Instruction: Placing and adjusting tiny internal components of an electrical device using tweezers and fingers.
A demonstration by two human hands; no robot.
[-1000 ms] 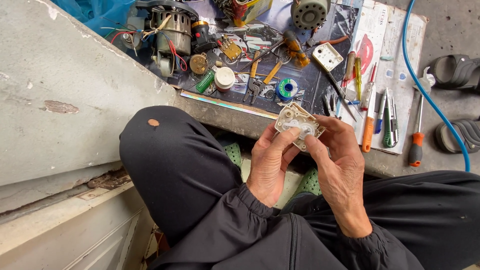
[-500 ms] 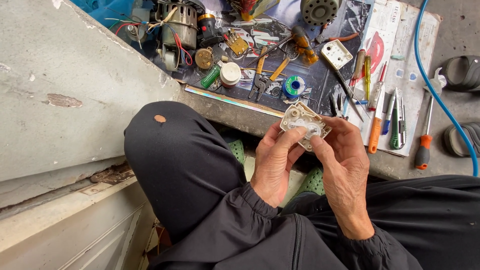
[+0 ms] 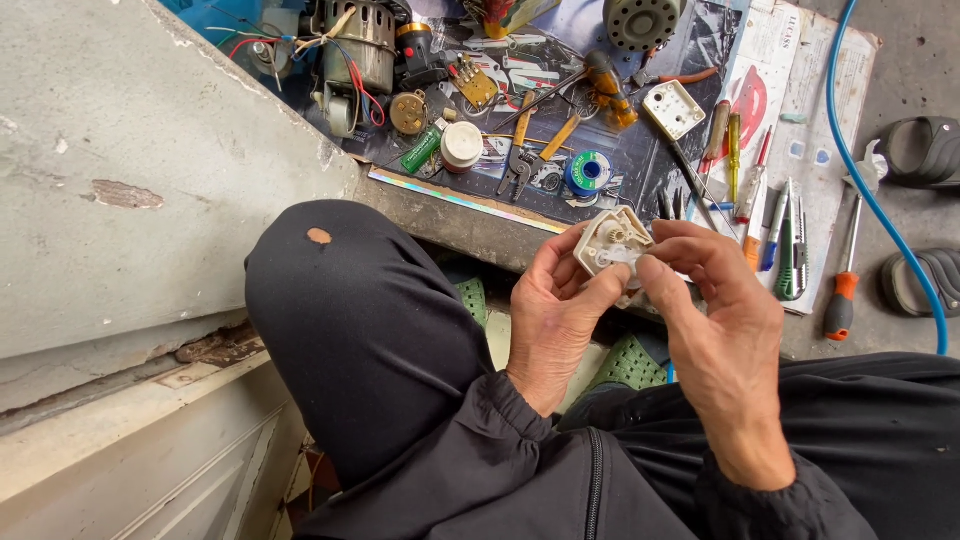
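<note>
The person sits with knees up, and both hands meet just above the lap. The left hand [image 3: 553,318] cups a small cream plastic switch box [image 3: 612,243] from below, thumb pressed on its near edge. The right hand [image 3: 715,325] pinches its right side, fingers closed on it. The box is squarish, so no long axis is clear; its open face tilts up toward the person. Beyond it on the ground lie a blue spool [image 3: 587,172], an orange-handled screwdriver [image 3: 842,292], a motor [image 3: 358,45] and a blue hose [image 3: 868,190].
</note>
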